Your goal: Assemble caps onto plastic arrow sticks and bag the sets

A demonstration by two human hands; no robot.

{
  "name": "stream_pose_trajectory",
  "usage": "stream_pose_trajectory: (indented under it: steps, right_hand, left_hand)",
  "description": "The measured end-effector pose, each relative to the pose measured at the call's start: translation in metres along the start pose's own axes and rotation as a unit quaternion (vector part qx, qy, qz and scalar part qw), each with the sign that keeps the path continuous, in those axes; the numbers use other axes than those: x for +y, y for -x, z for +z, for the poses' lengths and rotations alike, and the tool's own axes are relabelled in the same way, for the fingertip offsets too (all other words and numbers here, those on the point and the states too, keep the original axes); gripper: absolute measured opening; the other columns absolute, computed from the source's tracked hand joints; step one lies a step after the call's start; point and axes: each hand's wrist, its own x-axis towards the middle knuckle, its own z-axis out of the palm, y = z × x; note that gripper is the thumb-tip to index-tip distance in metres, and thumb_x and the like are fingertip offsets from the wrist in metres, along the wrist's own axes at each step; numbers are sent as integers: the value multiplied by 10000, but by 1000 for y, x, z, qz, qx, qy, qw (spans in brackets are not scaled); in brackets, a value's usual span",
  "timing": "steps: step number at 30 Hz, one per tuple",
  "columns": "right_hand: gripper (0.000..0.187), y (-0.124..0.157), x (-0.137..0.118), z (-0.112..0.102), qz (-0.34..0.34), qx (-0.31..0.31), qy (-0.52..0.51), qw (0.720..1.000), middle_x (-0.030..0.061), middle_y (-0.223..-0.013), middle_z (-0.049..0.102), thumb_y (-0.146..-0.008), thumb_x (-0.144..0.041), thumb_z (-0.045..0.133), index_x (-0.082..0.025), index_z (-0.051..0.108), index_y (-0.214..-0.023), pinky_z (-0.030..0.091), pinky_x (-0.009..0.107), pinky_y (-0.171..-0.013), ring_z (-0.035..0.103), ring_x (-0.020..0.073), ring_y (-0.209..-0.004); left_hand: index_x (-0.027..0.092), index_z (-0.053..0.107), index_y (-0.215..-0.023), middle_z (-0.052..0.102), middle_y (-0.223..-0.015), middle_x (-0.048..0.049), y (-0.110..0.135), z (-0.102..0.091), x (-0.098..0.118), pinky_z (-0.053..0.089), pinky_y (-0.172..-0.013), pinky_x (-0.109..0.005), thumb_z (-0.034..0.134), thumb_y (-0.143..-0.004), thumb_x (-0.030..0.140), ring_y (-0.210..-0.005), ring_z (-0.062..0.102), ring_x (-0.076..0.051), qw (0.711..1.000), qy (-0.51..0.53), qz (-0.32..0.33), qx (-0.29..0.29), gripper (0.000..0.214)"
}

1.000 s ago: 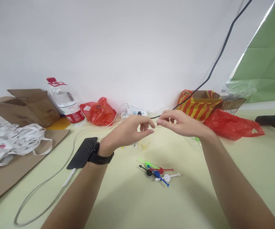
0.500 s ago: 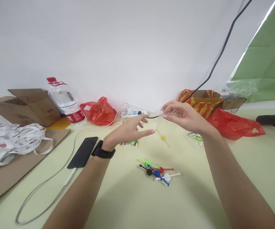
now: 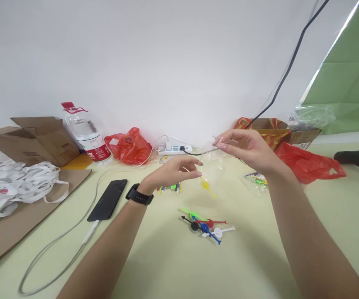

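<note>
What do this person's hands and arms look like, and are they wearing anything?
Both forearms show no sleeves. The left hand and right hand are ungloved. A black watch-like band circles the left wrist; the right wrist is bare.

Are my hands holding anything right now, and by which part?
Your right hand pinches a clear plastic bag by its upper edge. I can't tell whether your left hand grips the yellow spinner by its end.

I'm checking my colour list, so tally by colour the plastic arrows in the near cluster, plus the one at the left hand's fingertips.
Green arrow: 1
Black arrow: 1
Red arrow: 1
Blue arrow: 1
White arrow: 1
Yellow arrow, by the left hand: 1
Total: 6
</note>
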Motion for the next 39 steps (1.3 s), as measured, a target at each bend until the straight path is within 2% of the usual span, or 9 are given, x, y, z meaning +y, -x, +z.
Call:
stream_pose_trajectory:
  steps: [5,11,15,21,25,29,31,35,39]
  right_hand:
    - [371,4,-5,-10,41,-51,72,995,45,-895,760,-882,-598,702,-239,757,-807,508,375,-880,688,254,-940]
    - [434,0,4,-10,89,-129,93,983,45,-950,781,-914,-642,638,-243,795,-846,501,369,-902,693,264,-984]
    - [441,-1,10,-10,77,-92,71,990,55,-1000,791,-934,-634,613,-236,794,-876,508,362,-925,699,265,-1026]
    - [408,4,9,-15,82,-45,66,993,58,-1024,782,-952,-602,603,-254,809,-892,525,376,-850,694,272,-1005]
    - [415,4,13,-18,84,-15,72,994,68,-983,774,-935,-613,615,-253,820,-938,520,403,-837,683,287,-989]
    - [406,3,12,-18,82,-15,81,993,62,-966,777,-939,-606,613,-262,825,-980,518,397,-858,687,288,-1013]
    - [378,2,9,-15,69,-39,78,994,62,-1013,785,-939,-589,628,-270,826,-979,515,404,-911,685,292,-1059]
    - [297,-1,0,1,20,-127,57,990,53,-1087,787,-920,-537,681,-280,824,-961,510,409,-984,686,280,-1094]
    - [233,-3,-8,22,-33,-178,31,983,36,-1207,749,-953,-459,654,-294,818,-964,508,403,-1003,672,259,-1136]
  left_hand:
    - [217,694,-1228,758,-1041,-61,3,-2,6,558,-796,-302,671,-921,476,-951,704,-197,999,-40,16,22,403]
    - [224,704,-1226,758,-1041,-58,5,2,13,553,-796,-310,659,-929,467,-948,698,-200,993,-99,30,48,387]
    - [217,708,-1237,770,-1019,-63,4,-2,11,553,-804,-309,654,-932,501,-938,705,-196,993,-88,21,72,420]
    - [200,784,-959,795,-942,-49,2,-10,6,532,-768,-293,633,-952,452,-831,701,-173,987,-103,42,114,294]
    - [202,781,-906,794,-895,-39,3,-13,6,516,-750,-285,612,-965,419,-830,701,-174,982,-122,47,135,281]
    - [208,768,-887,782,-906,-37,6,-17,8,520,-769,-290,571,-986,445,-842,695,-174,986,-136,33,86,323]
    - [211,760,-969,777,-974,-47,8,-17,9,533,-813,-302,595,-970,473,-878,700,-179,991,-114,26,66,310]
    - [253,610,-1354,672,-1331,-118,8,-11,5,545,-932,-375,678,-911,516,-1139,679,-249,1000,20,6,-15,520]
    - [296,479,-1471,523,-1504,-170,2,5,-11,508,-1006,-474,717,-859,566,-1314,582,-320,967,207,39,-142,710]
